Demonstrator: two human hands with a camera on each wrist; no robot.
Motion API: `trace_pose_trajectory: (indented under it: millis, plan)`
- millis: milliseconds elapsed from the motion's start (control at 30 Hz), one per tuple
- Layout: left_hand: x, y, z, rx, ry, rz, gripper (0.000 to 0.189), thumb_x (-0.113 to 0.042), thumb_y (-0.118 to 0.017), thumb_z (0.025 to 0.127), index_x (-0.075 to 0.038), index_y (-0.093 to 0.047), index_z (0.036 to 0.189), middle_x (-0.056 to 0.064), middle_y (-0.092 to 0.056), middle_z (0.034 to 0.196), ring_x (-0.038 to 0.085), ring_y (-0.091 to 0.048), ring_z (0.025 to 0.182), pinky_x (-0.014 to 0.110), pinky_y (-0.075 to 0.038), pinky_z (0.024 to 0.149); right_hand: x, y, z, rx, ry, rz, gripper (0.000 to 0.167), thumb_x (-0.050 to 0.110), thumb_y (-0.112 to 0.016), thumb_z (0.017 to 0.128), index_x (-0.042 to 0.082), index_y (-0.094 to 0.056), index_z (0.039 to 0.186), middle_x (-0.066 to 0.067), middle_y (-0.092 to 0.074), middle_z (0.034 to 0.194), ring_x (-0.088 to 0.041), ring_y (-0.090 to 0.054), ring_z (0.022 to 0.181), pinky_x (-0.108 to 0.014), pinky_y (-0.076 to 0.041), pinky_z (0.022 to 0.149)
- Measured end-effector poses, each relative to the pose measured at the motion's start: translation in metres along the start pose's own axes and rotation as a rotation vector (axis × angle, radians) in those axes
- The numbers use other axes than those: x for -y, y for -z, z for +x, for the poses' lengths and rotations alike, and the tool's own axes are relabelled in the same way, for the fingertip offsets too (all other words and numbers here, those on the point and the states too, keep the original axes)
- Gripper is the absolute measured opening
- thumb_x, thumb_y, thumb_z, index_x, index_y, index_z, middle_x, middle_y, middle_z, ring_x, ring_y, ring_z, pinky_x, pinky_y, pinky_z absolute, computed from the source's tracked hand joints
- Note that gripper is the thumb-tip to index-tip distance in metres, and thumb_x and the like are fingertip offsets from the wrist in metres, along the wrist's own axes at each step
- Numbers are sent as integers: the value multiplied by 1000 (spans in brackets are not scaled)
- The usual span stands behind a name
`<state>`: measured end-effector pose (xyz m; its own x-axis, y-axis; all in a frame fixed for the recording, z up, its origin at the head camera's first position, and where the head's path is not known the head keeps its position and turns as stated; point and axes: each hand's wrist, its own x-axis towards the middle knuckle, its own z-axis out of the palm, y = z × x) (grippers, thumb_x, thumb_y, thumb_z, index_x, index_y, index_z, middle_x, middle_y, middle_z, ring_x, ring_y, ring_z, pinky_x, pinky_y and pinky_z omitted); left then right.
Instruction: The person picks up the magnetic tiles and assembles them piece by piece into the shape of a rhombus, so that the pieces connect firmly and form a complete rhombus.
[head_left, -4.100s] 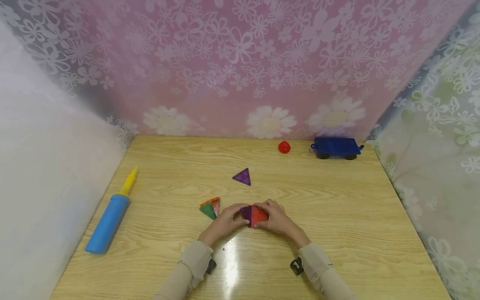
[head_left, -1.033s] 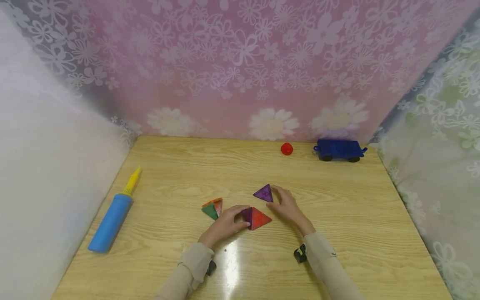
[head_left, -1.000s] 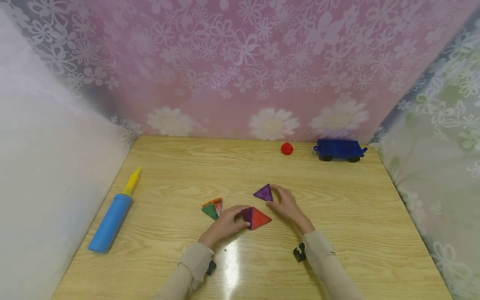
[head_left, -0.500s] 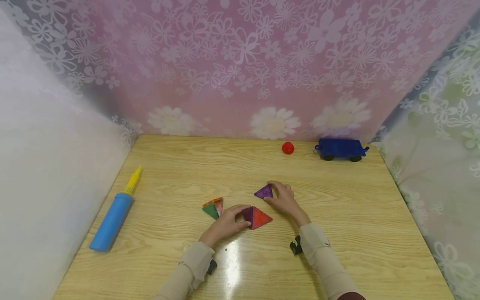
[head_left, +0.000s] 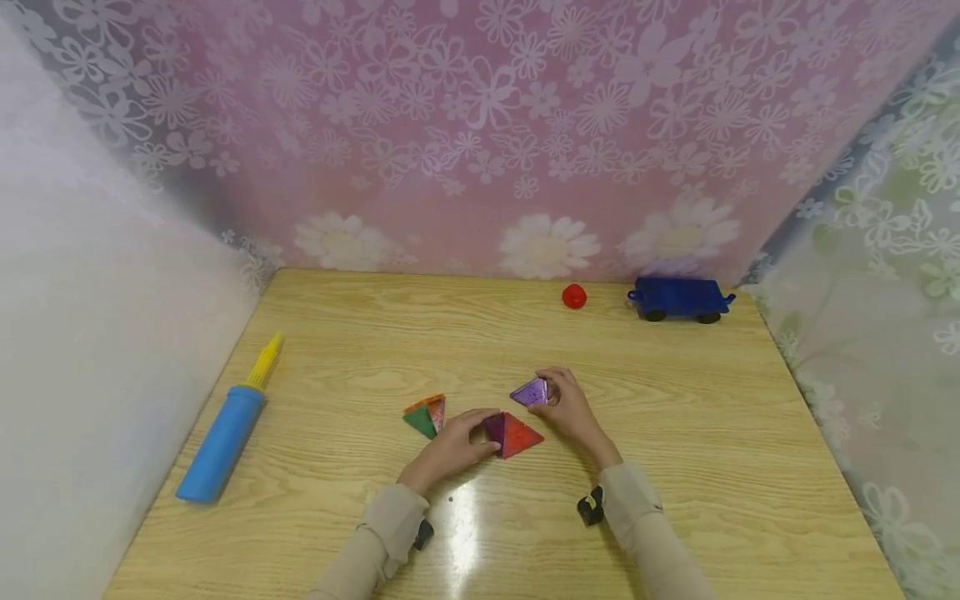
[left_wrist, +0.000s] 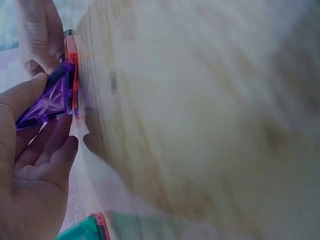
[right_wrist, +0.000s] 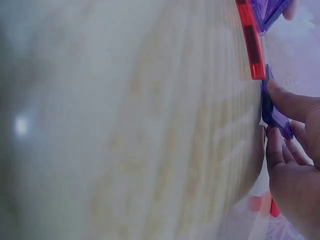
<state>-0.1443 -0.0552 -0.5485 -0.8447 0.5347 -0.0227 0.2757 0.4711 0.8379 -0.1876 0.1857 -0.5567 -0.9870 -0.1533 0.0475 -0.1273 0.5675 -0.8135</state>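
My left hand [head_left: 452,443] pinches a purple triangular magnetic tile [left_wrist: 51,99] between thumb and fingers. That tile stands up along one edge of a red triangular tile [head_left: 520,435], which lies flat on the table. Just behind and to the right, my right hand [head_left: 572,410] pinches a second purple triangular tile [head_left: 530,392] by thumb and fingertips, its near side tipped up from the wood. In the right wrist view this second tile [right_wrist: 274,110] is right by the red tile's corner. Left of my left hand sits a small group of green and orange tiles [head_left: 423,418].
A blue hand pump [head_left: 222,444] with a yellow nozzle lies along the table's left side. At the back are a small red domed piece [head_left: 574,296] and a dark blue wheeled toy cart [head_left: 678,299]. Floral cloth surrounds the wooden table [head_left: 360,325].
The right hand has left the red tile, drawn the far purple tile nearer and to the right, and tilted it up in a pinch. The left hand keeps its hold.
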Motion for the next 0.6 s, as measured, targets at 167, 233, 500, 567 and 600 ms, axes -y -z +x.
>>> trace_pose_trajectory:
  millis: [167,233,500,567,600]
  plan:
    - [2,-1,1,-2,-1,-3,57,-23,-63,93,-5,-42,143,14,-47,141,29,-44,130,42,-37,108,0,0,-5,26,-84,67,60,3,-78,76,0,-53,131,-17,-57,101,-15,-52,73,-21,-46,62]
    - [3,-1,1,-6,-6,-10,56,-22,-62,93,-5,-43,142,14,-48,141,29,-45,130,42,-38,107,1,0,-7,34,-110,93,60,2,-77,77,0,-52,131,-16,-59,94,-14,-53,72,-21,-46,61]
    - [2,-1,3,-26,-12,-26,50,-18,-64,92,-6,-48,138,12,-52,137,26,-49,127,40,-39,106,5,0,-15,66,-126,121,59,0,-76,77,0,-52,131,-12,-58,91,-14,-49,73,-20,-43,61]
    - [1,-1,3,-30,-10,-24,49,-17,-64,92,-7,-49,138,12,-53,136,26,-49,126,40,-39,106,5,-1,-16,78,-118,127,59,-1,-75,78,1,-51,131,-11,-57,91,-14,-48,74,-19,-43,61]
    - [1,-1,3,-31,-12,-26,49,-17,-64,92,-6,-49,137,13,-53,136,26,-49,126,40,-39,106,5,-1,-17,78,-110,125,58,-1,-75,78,0,-51,131,-11,-57,91,-14,-47,74,-19,-42,61]
